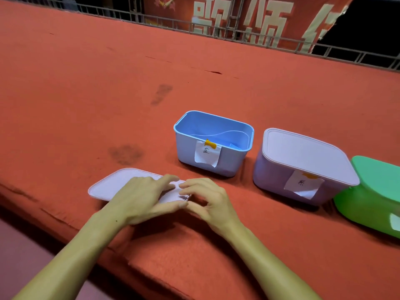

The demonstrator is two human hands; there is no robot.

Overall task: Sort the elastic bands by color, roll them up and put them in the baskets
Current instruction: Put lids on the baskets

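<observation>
1. A red cloth-covered table (86, 83) filled the view, with a railing and a red banner (249, 20) behind it.
2. Near the front edge lay a pale lid (112, 182), flat on the cloth.
3. Both hands met over the lid's right end. The left hand (142, 198) rested on the lid, fingers fairly straight and close together.
4. The right hand (207, 200) had its fingers curled, fingertips touching the left hand's; whether either hand pinched anything could not be told.
5. Behind them stood an open blue basket (188, 152) with a paper label (206, 155); a blue band (229, 137) lay inside.
6. To its right sat a lidded lilac basket (281, 180), then a green basket (368, 208) just beside it.
</observation>
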